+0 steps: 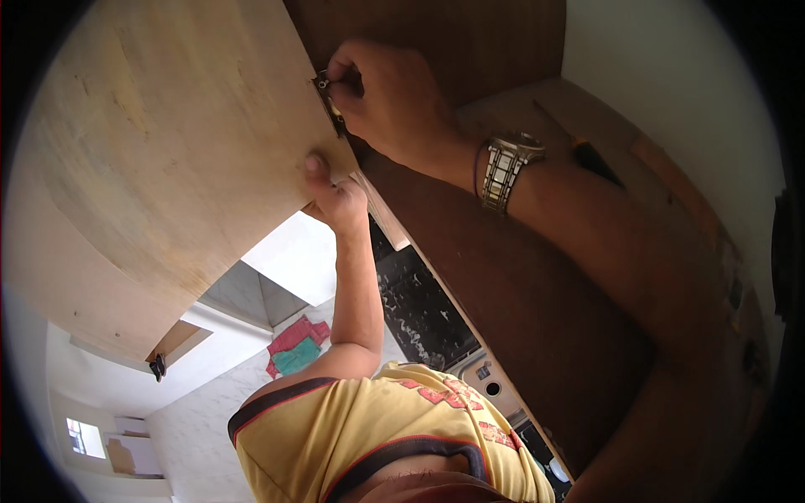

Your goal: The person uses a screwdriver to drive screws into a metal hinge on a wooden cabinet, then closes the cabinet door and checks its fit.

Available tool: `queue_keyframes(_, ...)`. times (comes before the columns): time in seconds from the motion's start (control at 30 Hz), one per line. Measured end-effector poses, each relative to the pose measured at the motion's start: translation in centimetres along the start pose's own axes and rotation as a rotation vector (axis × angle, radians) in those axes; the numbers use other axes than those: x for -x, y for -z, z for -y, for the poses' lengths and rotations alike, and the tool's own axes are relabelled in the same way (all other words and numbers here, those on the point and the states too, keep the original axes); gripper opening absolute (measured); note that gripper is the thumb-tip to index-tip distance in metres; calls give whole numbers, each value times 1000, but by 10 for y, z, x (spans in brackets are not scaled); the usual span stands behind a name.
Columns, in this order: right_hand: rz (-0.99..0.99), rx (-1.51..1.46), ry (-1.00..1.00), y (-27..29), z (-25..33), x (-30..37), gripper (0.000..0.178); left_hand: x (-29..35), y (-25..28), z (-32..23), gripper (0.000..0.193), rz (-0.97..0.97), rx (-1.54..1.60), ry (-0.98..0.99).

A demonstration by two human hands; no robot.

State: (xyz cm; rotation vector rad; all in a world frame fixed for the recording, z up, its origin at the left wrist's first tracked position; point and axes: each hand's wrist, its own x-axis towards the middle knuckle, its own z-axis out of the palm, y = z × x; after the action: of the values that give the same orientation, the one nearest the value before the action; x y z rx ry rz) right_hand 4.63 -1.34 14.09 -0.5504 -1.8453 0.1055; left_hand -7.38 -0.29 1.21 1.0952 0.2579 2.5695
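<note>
A pale plywood cabinet door [168, 151] fills the upper left. My left hand [335, 197] grips its lower edge, with the thumb pressed on the face of the panel. A small dark metal hinge [325, 86] sits at the door's right edge. My right hand [386, 96], with a metal watch [507, 168] on the wrist, has its fingertips pinched on that hinge. Whether a screw or tool lies between the fingers is hidden. Behind the hands is the dark brown cabinet side [520, 302].
A black speckled countertop [419, 310] runs below the cabinet, with a white fitting [490, 386] at its end. A red and green cloth [293, 345] lies on the pale marble floor [201, 427]. A second hinge [158, 366] shows at the lower left. My yellow shirt [394, 436] fills the bottom.
</note>
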Motion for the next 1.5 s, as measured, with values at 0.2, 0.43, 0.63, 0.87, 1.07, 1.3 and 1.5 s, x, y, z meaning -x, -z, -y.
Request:
queue_keyframes(0.2, 19, -52, -41, 20, 9, -5, 13, 1, -8, -11, 43, 10, -9, 18)
queue_keyframes(0.43, 107, 3, -71, 46, 22, 5, 17, 13, -30, -26, 46, 57, 4, 53)
queue_keyframes(0.63, 145, -4, -100, 45, 26, 10, 17, 15, -19, -28, 53, 35, 125, 129)
queue_keyframes(0.87, 100, 6, -73, 44, 25, 8, 16, 17, -31, -29, 54, -15, 56, 109)
queue_keyframes(1.07, 80, 64, -52, 47, 26, 6, 16, 16, -41, -31, 50, -7, 104, 102)
queue_keyframes(1.3, 8, 16, 0, 40, 22, 3, 17, 16, -41, -32, 47, -53, 69, 95)
queue_keyframes(1.5, 38, 80, 101, 44, 18, 7, 18, 17, -43, -31, 54, -28, 30, 59)
